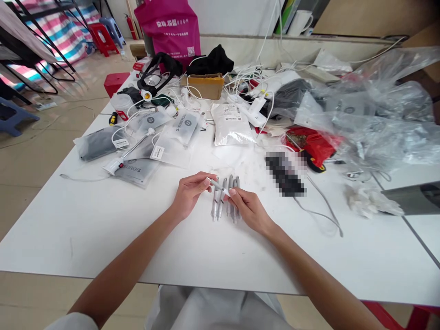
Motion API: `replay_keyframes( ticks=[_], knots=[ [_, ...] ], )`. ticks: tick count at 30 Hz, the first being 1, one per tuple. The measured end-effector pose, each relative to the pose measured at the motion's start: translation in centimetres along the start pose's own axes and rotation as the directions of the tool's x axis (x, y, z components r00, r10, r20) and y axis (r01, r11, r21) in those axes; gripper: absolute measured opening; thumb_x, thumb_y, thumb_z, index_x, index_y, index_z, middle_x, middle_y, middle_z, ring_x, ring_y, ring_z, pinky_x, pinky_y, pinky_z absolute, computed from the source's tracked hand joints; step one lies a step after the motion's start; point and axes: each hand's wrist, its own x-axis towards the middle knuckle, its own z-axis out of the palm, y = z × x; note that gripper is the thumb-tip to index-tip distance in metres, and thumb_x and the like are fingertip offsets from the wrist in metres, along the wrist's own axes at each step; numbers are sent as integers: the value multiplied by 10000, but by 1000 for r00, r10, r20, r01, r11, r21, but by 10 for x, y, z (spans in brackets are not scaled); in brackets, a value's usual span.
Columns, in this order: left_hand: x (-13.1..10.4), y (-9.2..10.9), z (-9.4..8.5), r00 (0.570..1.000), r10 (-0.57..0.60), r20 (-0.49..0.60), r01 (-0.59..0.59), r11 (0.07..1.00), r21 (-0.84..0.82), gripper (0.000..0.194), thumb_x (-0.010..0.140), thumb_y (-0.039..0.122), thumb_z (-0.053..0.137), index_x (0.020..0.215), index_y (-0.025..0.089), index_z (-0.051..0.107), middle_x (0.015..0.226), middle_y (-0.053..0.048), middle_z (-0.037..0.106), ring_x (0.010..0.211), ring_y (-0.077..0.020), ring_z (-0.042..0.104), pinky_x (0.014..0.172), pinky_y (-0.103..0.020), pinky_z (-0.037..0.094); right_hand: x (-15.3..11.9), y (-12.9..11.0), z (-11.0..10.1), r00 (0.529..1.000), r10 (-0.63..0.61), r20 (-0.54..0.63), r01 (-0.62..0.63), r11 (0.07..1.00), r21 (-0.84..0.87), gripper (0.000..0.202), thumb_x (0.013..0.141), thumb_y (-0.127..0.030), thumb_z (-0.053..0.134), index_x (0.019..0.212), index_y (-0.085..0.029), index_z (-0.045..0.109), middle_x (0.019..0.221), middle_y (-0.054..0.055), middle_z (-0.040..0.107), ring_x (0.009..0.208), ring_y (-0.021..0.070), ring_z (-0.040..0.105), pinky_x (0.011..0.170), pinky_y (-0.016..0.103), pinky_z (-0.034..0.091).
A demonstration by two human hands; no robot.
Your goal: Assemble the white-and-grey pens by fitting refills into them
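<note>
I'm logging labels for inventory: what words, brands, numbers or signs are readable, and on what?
Nothing is sharp enough to quote surely.
Magenta bag: Chinese characters, blurred; also a QR code.
Frosted bags: logos and lettering, too blurred.
White package: label print too small.
Held pen: nothing readable.

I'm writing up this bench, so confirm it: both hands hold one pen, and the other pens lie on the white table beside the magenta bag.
Not quite: the head view shows the other pens lying on the white table roughly between the left hand and the right hand, not beside the magenta bag. Both hands do hold one pen.
</note>
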Motion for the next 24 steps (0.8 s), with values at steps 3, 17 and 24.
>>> replay_keyframes(
  ticks=[3, 17, 24],
  knots=[
    [0, -2, -1, 1000, -7, -10, 7, 1000, -2, 235, 876, 416, 889, 1045, 253, 902, 1087, -95, 766, 883, -176, 592, 807, -334, 502, 1, -1, 0, 999, -14, -52, 15, 1000, 20, 435, 1061, -634, 595, 1039, -208, 680, 696, -42, 492, 595, 120, 374, 542, 275, 304],
    [-1, 0, -2, 1000, 25, 15, -26, 999, 43, 213, 892, 421, 875, 998, 238, 899, 1051, -99, 756, 850, -179, 578, 804, -351, 485, 3, -7, -2, 946, 133, 294, -250, 879, 406, 563, 1068, -701, 531, 914, -181, 682, 581, -73, 381, 536, 99, 275, 528, 278, 263],
    [3, -2, 1, 986, 14, -169, -14, 1000, 1, 288, 833, 454, 926, 973, 204, 895, 860, -69, 739, 789, -152, 577, 760, -313, 478, 4, -5, -4, 986, 53, -155, -30, 989, 147, 394, 957, -587, 777, 1034, -205, 716, 817, -2, 624, 659, 118, 469, 586, 275, 368]
  ],
)
